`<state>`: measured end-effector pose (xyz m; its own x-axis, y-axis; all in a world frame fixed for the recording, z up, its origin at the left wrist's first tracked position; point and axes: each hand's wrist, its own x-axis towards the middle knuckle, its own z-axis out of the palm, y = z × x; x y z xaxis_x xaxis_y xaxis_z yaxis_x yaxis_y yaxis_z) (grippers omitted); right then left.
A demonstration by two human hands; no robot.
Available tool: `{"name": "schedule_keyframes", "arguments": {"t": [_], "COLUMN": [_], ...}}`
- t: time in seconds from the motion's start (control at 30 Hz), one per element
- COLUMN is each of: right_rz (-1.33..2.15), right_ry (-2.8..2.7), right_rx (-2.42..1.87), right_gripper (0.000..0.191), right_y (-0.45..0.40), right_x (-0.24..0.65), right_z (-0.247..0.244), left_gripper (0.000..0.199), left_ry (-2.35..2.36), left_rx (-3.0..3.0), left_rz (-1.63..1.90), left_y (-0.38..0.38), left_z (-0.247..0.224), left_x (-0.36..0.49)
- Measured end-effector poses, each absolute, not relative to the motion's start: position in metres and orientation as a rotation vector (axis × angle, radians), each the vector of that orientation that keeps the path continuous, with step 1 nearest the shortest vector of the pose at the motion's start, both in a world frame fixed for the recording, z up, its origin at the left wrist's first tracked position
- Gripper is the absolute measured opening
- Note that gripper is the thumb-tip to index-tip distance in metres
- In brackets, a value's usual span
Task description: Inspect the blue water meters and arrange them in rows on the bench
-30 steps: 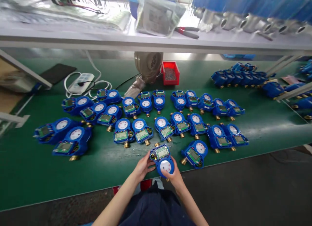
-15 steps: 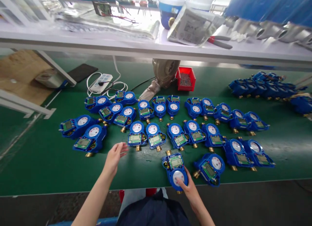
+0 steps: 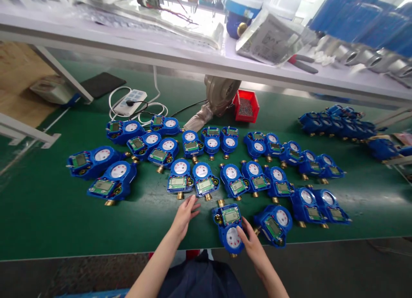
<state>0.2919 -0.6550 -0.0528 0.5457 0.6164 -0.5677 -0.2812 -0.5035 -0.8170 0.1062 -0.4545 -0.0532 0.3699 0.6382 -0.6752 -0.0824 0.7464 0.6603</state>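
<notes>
A blue water meter (image 3: 228, 236) lies near the front edge of the green bench, its display board facing away from me and its round dial toward me. My right hand (image 3: 250, 238) grips its right side, thumb at the dial's rim. To the left, my left hand (image 3: 186, 214) is open and holds nothing, fingers stretched toward the meter but apart from it. Just beyond those fingertips stand two more meters, one of them a meter with a green board (image 3: 205, 180). Right of my right hand rests a tilted meter (image 3: 273, 225).
Several more blue meters spread in rows across the bench (image 3: 154, 236). Behind them are a red bin (image 3: 247, 106) of small parts, a grey blower-like machine (image 3: 220, 92) and a white power strip (image 3: 131, 101). A white shelf (image 3: 180, 60) overhangs the back.
My left hand has moved right, closer to the gripped meter. My right thumb has slid from the dial's middle to its right rim. The camera view has shifted slightly.
</notes>
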Motion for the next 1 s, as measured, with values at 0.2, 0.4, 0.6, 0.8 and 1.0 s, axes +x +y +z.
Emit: {"name": "schedule_keyframes", "arguments": {"t": [0.2,0.4,0.6,0.8,1.0], "right_rz": [1.455,1.404,1.299,1.202,1.168], "right_ry": [-0.097,0.006,0.039,0.103,0.100], "right_rx": [-1.483,-1.405,-1.333,-1.339,-1.323], "right_gripper": [0.045,0.044,0.044,0.045,0.047], "right_y": [-0.637,-0.644,-0.658,-0.680,-0.687], "right_x": [0.294,0.290,0.284,0.280,0.278], "right_z": [-0.063,-0.066,-0.071,-0.075,-0.076], "left_gripper": [0.056,0.054,0.049,0.038,0.038], "left_ry": [1.078,1.063,1.108,1.138,1.078], "left_rx": [0.493,0.376,0.319,0.439,0.493], "left_rz": [0.511,0.561,0.639,0.678,0.756], "left_y": [-0.442,-0.431,-0.430,-0.432,-0.438], "left_z": [-0.067,-0.071,-0.075,-0.075,-0.074], "left_x": [0.121,0.140,0.149,0.163,0.168]}}
